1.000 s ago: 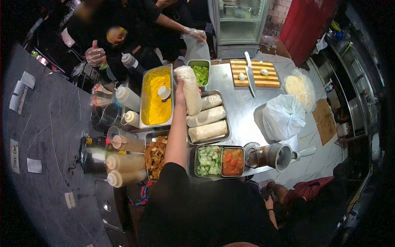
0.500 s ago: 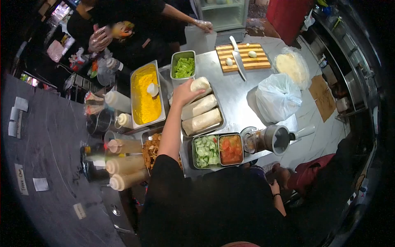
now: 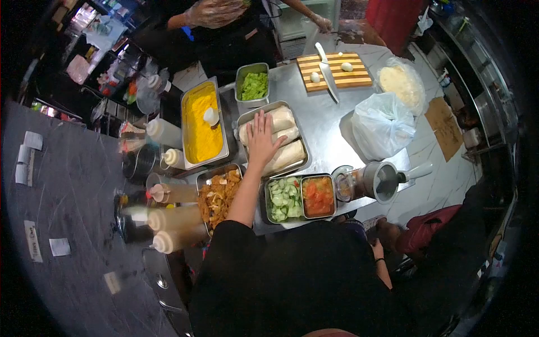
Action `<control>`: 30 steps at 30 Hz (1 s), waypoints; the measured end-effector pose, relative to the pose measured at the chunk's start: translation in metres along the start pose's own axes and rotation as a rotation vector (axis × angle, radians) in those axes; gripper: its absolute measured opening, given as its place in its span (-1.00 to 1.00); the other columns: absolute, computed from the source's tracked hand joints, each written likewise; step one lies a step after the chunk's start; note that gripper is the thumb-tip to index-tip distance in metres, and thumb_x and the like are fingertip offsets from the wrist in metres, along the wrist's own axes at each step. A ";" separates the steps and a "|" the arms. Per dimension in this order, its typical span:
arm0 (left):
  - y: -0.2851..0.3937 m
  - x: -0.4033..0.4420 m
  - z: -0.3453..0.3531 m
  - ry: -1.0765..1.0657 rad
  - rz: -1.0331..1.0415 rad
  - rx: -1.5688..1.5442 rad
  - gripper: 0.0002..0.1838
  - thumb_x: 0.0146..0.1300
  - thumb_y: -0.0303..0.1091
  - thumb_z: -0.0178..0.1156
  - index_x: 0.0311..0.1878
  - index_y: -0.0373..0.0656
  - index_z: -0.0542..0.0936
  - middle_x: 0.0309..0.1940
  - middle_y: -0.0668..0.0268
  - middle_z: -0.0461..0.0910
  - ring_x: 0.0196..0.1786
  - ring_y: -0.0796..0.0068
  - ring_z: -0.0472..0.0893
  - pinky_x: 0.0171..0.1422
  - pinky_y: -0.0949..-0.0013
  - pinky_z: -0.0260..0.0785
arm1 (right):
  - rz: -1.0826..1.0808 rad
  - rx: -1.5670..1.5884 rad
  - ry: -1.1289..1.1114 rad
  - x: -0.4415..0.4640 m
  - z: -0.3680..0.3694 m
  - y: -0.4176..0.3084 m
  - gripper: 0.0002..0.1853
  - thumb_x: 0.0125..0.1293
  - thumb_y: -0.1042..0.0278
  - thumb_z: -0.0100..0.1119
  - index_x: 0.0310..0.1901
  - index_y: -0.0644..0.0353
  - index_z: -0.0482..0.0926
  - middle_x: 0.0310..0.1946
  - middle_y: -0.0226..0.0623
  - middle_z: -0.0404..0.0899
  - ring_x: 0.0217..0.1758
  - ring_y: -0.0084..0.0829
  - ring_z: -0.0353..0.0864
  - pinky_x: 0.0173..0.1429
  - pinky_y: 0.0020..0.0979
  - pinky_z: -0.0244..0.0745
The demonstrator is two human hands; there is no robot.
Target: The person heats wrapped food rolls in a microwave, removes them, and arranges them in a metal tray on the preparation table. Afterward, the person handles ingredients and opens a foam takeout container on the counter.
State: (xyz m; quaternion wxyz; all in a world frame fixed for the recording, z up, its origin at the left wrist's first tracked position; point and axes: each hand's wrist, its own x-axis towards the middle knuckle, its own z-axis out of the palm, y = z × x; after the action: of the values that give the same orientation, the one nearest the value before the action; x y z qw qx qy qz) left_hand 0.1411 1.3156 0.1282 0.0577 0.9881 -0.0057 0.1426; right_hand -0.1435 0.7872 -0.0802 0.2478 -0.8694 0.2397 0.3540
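Observation:
My left hand (image 3: 261,140) lies with fingers spread on top of the white rolled wraps (image 3: 283,156), which rest side by side in a metal tray (image 3: 307,151). It covers part of them. My right hand (image 3: 377,249), with a black band at the wrist, hangs low at the right beside my body; its fingers are too small and dark to make out. Just below the tray stand containers of sliced cucumber (image 3: 285,199) and chopped tomato (image 3: 318,196). Browned meat pieces (image 3: 219,194) fill a pan left of my forearm.
Shredded yellow food (image 3: 202,121) and chopped greens (image 3: 254,86) stand in metal pans. A knife (image 3: 328,76) lies across a striped cutting board (image 3: 359,81). Right are a tied plastic bag (image 3: 382,126) and a handled strainer (image 3: 382,182). Sauce bottles (image 3: 174,219) line the left. A co-worker's gloved hand (image 3: 216,12) shows above.
My left hand has let go of the uppermost wrap, which now lies lower in the tray, and has flattened over the wraps. The co-worker's hands have moved up and right.

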 end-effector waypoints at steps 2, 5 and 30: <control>0.001 -0.003 0.004 0.086 -0.016 -0.020 -0.06 0.12 0.28 -0.02 0.39 -0.19 -0.01 0.42 0.15 -0.09 0.46 0.21 -0.10 0.45 0.01 -0.31 | -0.138 -0.030 0.041 0.012 0.002 0.009 -0.25 0.18 0.20 0.18 0.30 0.35 0.06 0.06 -0.01 0.44 0.02 -0.12 0.49 0.06 -0.22 0.46; 0.006 -0.003 0.007 -0.010 0.001 -0.017 -0.05 0.13 0.30 -0.05 0.39 -0.21 -0.02 0.42 0.14 -0.11 0.46 0.21 -0.11 0.45 0.01 -0.33 | -0.119 -0.056 0.020 0.004 -0.013 -0.010 -0.26 0.19 0.22 0.17 0.31 0.34 0.06 0.08 -0.02 0.43 -0.06 -0.11 0.53 0.02 -0.21 0.48; 0.074 -0.093 0.002 -0.291 -0.231 -0.060 0.14 0.01 0.47 -0.11 0.37 -0.37 -0.09 0.41 0.00 -0.19 0.47 0.16 -0.18 0.44 -0.04 -0.31 | -0.311 -0.124 -0.039 0.039 -0.011 0.012 -0.32 0.20 0.15 0.15 0.28 0.26 0.16 0.01 0.02 0.47 -0.04 -0.09 0.51 -0.04 -0.15 0.49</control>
State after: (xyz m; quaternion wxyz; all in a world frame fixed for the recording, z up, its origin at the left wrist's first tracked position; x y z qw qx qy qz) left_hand 0.0500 1.2416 0.1081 0.1018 0.9902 0.0953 -0.0095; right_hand -0.1199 0.7619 -0.1048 0.2499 -0.9026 0.0749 0.3424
